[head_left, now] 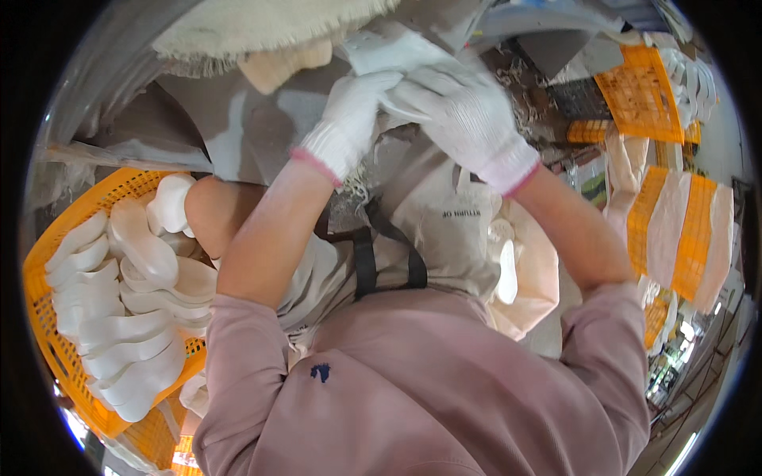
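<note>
My left hand (349, 117) and my right hand (467, 109) meet at the top middle, both in white knit gloves with pink cuffs. Between them they grip a white shoe sole (390, 51). Fingers of both hands close over its near end, hiding part of its outline. Up and to the left of the sole is a thick, cream fabric wheel (262, 28) with a frayed edge. A pale tan block-like piece (286, 65) sits just under that edge, apart from my left hand.
An orange plastic basket (36, 266) heaped with white soles (147, 246) stands at my left. Grey sheeting (238, 131) lies behind my left forearm. Beside my right thigh, a pale pink bag (533, 266) holds white soles. More orange baskets (643, 91) stand at the far right.
</note>
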Demonstrator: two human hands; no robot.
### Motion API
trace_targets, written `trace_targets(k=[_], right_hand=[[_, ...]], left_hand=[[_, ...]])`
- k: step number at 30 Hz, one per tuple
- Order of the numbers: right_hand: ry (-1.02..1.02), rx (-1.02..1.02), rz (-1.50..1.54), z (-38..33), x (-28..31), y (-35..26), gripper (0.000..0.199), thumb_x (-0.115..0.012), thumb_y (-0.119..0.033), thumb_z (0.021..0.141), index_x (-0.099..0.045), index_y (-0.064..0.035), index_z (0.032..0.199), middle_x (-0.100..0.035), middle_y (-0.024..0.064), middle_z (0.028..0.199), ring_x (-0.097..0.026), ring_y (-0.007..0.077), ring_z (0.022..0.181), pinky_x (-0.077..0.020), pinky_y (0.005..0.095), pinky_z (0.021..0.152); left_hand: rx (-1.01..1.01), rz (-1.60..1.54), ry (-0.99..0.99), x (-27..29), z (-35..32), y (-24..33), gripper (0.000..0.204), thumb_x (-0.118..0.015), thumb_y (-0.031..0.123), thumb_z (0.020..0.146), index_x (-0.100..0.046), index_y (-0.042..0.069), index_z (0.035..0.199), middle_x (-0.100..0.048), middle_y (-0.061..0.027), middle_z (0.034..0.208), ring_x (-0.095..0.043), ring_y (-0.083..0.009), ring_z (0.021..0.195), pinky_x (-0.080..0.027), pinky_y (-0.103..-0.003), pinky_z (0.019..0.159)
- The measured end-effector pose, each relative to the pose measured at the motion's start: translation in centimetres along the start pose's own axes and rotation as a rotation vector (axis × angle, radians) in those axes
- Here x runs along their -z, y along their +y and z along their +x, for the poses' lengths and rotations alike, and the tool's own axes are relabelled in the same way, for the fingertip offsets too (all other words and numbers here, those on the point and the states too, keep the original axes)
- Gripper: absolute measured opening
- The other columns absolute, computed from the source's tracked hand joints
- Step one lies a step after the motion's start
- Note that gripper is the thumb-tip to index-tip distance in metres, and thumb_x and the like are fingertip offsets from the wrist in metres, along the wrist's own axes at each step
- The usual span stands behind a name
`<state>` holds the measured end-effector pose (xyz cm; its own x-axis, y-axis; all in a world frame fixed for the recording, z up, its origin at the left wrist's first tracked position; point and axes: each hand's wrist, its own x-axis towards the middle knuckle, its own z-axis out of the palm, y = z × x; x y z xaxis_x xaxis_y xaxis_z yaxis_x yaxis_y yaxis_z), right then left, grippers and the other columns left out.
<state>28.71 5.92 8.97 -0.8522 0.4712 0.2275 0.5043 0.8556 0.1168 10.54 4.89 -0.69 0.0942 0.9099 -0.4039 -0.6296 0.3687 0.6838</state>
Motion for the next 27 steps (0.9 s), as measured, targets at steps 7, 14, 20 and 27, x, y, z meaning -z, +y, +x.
trace_targets(k=[7,14,20,27], right_hand=[[0.037,-0.249,0.324,0.5,-2.7,-9.2,0.065,-0.075,-0.016,0.082,-0.063,-0.0077,0.146,-0.075,0.0134,0.119,-0.075,0.0301,0.102,-0.0615,0.041,0.081],[0.304,-0.304,0.495,4.0,-1.4,-9.2,0.03,-0.077,-0.016,0.084,-0.075,-0.0126,0.114,-0.068,0.0115,0.082,-0.07,0.0324,0.069,-0.0568,0.043,0.061],[0.141,-0.292,0.178,8.3,-2.8,-8.1,0.028,-0.073,-0.034,0.091,-0.077,-0.0124,0.109,-0.075,0.0174,0.095,-0.074,0.0353,0.083,-0.0593,0.0452,0.071],[-0.052,-0.363,0.801,5.1,-0.9,-9.4,0.077,-0.079,-0.03,0.08,-0.054,-0.0035,0.148,-0.069,0.0238,0.129,-0.071,0.0383,0.113,-0.0567,0.0452,0.096]], left_hand=[[-0.253,-0.708,-0.158,4.0,-2.6,0.6,0.072,-0.053,0.061,0.103,-0.057,0.001,0.143,-0.067,-0.0221,0.135,-0.066,-0.0398,0.121,-0.055,-0.055,0.104],[-0.199,-0.509,-0.374,5.8,0.4,1.1,0.043,-0.043,0.036,0.11,-0.065,0.004,0.127,-0.07,-0.0167,0.124,-0.068,-0.0303,0.112,-0.056,-0.041,0.098],[-0.352,-0.231,0.094,5.3,-0.6,1.3,0.044,-0.058,0.039,0.104,-0.067,0.002,0.125,-0.072,-0.016,0.114,-0.073,-0.0342,0.102,-0.059,-0.045,0.088],[0.231,-0.585,0.071,5.6,-0.4,0.5,0.068,-0.054,0.066,0.099,-0.065,0.0,0.11,-0.065,-0.0187,0.088,-0.069,-0.0383,0.084,-0.06,-0.056,0.077]])
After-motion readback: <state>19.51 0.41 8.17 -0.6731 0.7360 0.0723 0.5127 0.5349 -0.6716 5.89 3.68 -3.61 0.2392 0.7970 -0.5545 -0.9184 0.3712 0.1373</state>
